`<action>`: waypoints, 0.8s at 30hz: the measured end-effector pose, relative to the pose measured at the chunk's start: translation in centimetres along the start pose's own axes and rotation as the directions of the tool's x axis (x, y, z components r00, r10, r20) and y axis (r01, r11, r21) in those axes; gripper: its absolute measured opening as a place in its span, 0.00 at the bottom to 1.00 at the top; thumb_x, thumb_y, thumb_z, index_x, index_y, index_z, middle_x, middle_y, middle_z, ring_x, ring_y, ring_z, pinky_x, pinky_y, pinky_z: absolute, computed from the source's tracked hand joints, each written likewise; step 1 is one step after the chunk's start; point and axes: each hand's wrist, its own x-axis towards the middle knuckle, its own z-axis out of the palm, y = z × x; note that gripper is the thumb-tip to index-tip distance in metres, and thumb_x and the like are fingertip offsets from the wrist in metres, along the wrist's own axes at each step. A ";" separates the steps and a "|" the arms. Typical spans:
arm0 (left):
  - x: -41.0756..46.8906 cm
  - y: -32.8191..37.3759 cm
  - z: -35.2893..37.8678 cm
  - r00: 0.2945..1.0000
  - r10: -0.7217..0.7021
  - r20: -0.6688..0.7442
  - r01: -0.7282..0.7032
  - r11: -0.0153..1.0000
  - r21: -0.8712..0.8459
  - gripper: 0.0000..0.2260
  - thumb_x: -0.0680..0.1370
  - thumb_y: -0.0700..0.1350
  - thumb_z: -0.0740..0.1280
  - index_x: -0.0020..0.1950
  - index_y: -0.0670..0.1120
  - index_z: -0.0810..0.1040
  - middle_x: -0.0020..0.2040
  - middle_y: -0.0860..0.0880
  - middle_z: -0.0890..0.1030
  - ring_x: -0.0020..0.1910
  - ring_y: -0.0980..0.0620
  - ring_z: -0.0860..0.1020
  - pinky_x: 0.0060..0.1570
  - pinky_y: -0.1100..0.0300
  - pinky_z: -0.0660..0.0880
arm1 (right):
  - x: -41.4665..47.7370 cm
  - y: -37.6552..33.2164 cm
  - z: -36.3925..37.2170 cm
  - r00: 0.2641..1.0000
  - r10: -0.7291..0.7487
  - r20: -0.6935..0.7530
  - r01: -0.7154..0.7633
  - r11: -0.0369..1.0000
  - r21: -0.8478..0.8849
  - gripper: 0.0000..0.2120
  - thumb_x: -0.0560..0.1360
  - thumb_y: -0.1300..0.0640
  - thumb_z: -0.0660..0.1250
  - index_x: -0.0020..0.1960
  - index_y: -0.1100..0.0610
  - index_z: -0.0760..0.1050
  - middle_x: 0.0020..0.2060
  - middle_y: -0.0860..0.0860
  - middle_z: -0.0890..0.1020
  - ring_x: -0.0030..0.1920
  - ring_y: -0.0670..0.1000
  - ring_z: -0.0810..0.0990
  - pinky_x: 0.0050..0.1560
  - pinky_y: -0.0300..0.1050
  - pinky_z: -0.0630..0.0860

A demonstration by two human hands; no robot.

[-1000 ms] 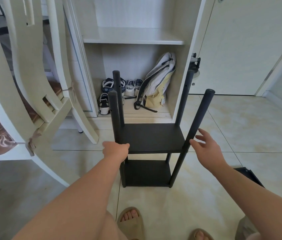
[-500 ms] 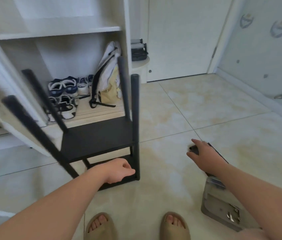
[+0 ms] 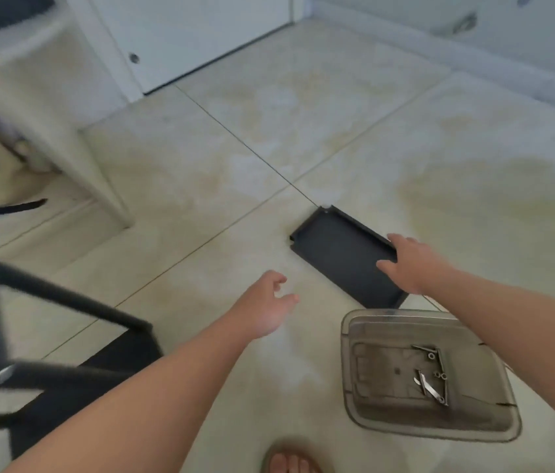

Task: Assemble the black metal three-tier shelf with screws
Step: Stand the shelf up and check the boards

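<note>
Fingers (image 3: 277, 278) of the left hand (image 3: 264, 307) hang loose and a little curled above the floor (image 3: 201, 254). They hold nothing. A bit further on, the right hand (image 3: 417, 264) is spread wide over the right end of the black shelf board (image 3: 337, 257). Its thumb is low and its fingers (image 3: 396, 238) are up by the far rim. It has not closed on the board, and I cannot tell if it touches yet. The board lies flat on the floor with its rims up, just past the clear box (image 3: 347, 370).

I think the step is picking up this board to put it on top of the half-built shelf (image 3: 81, 303), which is blurry at the left edge. To do it well, pinch the rim with the thumb inside and the fingers outside. Let the left hand take the other end so the board does not tip. Lift it over the clear box, not through it, so the screws (image 3: 431, 375) don't spill. Line up all the corners with the poles before any screw goes in.

Now the count, from close to far. One foot (image 3: 289, 460) in a sandal. One clear box, with a few silver screws in it, too blurry to count for sure. One half-built shelf. Two hands. One loose black board. One white cupboard (image 3: 64, 97) and one white door (image 3: 184, 35) at the back.
</note>
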 end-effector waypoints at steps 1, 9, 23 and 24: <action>2.1 0.6 0.5 1.000 0.005 -0.004 -0.005 1.000 0.016 0.24 0.81 0.53 0.65 0.76 0.49 0.64 0.74 0.50 0.68 0.66 0.51 0.72 0.57 0.62 0.66 | 1.3 1.0 0.7 0.999 0.034 0.018 -0.034 0.999 0.016 0.30 0.83 0.45 0.59 0.80 0.55 0.56 0.75 0.57 0.68 0.72 0.63 0.69 0.69 0.59 0.70; 15.7 2.6 1.9 0.996 0.050 -0.074 -0.039 0.988 0.153 0.35 0.79 0.50 0.70 0.80 0.45 0.56 0.78 0.46 0.63 0.74 0.44 0.67 0.69 0.52 0.65 | 7.9 5.1 5.3 0.974 0.220 0.061 -0.227 0.960 0.166 0.28 0.83 0.46 0.61 0.77 0.60 0.60 0.73 0.59 0.64 0.67 0.64 0.73 0.63 0.55 0.73; 20.4 1.0 -0.2 0.976 -0.090 -0.199 0.023 0.950 -0.312 0.13 0.80 0.41 0.67 0.65 0.43 0.76 0.51 0.51 0.77 0.58 0.43 0.78 0.63 0.48 0.75 | 8.2 3.1 4.9 0.933 0.313 -0.177 -0.155 0.793 0.589 0.20 0.81 0.57 0.65 0.71 0.62 0.72 0.70 0.58 0.72 0.65 0.61 0.74 0.59 0.47 0.70; 19.9 1.1 -0.9 0.967 -0.077 -0.244 -0.008 0.944 -0.329 0.13 0.80 0.41 0.67 0.65 0.44 0.77 0.49 0.53 0.78 0.56 0.42 0.79 0.62 0.46 0.76 | 8.1 2.6 4.3 0.931 0.296 -0.215 -0.112 0.791 0.602 0.21 0.81 0.57 0.65 0.72 0.61 0.72 0.71 0.57 0.72 0.66 0.60 0.74 0.60 0.47 0.69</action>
